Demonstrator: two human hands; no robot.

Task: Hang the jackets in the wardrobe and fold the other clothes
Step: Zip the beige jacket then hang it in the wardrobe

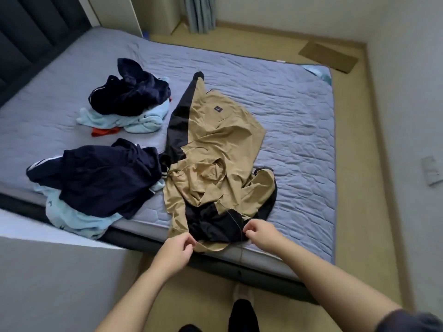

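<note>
A: Which step is in hand?

B: The jacket [215, 144], I would judge. It lies spread on the bed [299, 116], with its near end at the mattress edge in front of the person. The left hand [178, 248] pinches the tan edge there, fingers curled. The right hand [260, 233] pinches the thin dark drawcord [231, 215] beside a black panel. The hands are near each other, not touching.

A: What does the next move call for?

B: Probably a lift by the shoulders, then a hanger. I see no wardrobe or hanger, so it likely means turning from the bed.

A: And the materials?

B: A thin, slick-looking shell, tan with black panels, heavily creased. It should slide rather than hold shape. The bed cover is grey-blue and quilted. To the left, the near pile [96, 178] is navy cloth with white stripes over soft pale blue. The far pile [129, 97] is plush navy over pale blue, with a red scrap [104, 131] showing. Neither is folded yet.
</note>
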